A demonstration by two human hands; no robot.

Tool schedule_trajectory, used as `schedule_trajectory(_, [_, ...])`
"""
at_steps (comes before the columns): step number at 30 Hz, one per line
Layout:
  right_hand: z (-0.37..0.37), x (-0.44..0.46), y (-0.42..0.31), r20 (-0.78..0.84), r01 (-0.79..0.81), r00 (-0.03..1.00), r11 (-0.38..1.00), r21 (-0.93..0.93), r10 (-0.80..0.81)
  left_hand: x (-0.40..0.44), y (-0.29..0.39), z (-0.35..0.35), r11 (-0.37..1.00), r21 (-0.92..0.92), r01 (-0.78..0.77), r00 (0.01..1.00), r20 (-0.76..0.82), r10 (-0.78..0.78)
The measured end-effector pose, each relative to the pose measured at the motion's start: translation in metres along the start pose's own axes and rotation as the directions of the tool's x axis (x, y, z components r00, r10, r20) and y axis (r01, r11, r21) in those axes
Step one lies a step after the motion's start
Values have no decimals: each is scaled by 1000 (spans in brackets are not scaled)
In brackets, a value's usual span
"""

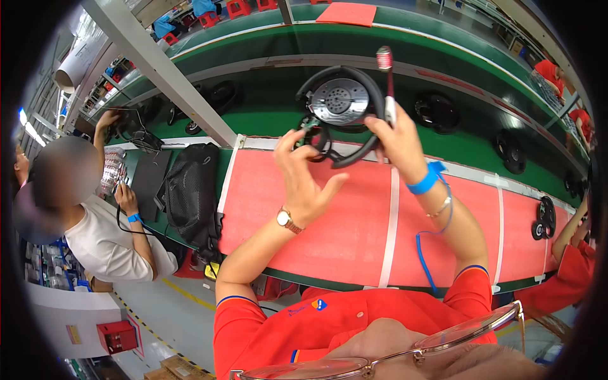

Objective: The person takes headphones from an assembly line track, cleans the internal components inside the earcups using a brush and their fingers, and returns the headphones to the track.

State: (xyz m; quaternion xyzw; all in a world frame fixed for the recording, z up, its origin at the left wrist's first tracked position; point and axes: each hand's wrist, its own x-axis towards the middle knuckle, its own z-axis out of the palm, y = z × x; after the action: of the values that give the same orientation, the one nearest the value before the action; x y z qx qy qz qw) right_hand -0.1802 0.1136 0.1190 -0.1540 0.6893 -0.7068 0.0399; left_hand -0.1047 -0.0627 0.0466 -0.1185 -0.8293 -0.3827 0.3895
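Observation:
My right hand (400, 140) grips a pair of black headphones (375, 95) by the band, thumb on its edge. That hand also holds a toothbrush (389, 95) upright, bristles at the top, white handle low between the fingers. A round silver plate with a perforated centre (340, 100) faces up on the headphones. The smaller black ring-shaped part (318, 140) hangs at the lower left. Beside that part is my left hand (303, 174), fingers and thumb spread; whether its fingertips touch is unclear. A blue wrist strap (427, 179) circles my right wrist.
A pink mat (304, 215) with white strips covers the bench before me. Beyond it, a green conveyor (392, 136) carries more black headphones (437, 113). A metal post (171, 76) and black bag (192, 187) stand left, near a co-worker (117, 237). Headphones (543, 218) lie right, near another person's arm.

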Motion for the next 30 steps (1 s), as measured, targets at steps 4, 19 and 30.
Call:
schedule_trajectory(4, [-35, -31, -29, 66, -58, 996, 998, -17, 59, -11, -10, -12, 992, -103, -73, 981, -185, 53])
schedule_trajectory(19, [-129, -110, 58, 229, -608, 784, 789, 90, 577, -101, 61, -45, 921, -93, 378, 646, 739, -191])
schedule_trajectory(30, [-99, -91, 88, 153, 384, 900, 576, -721, -409, -108, 71, -16, 958, -258, 128, 760, 646, 73])
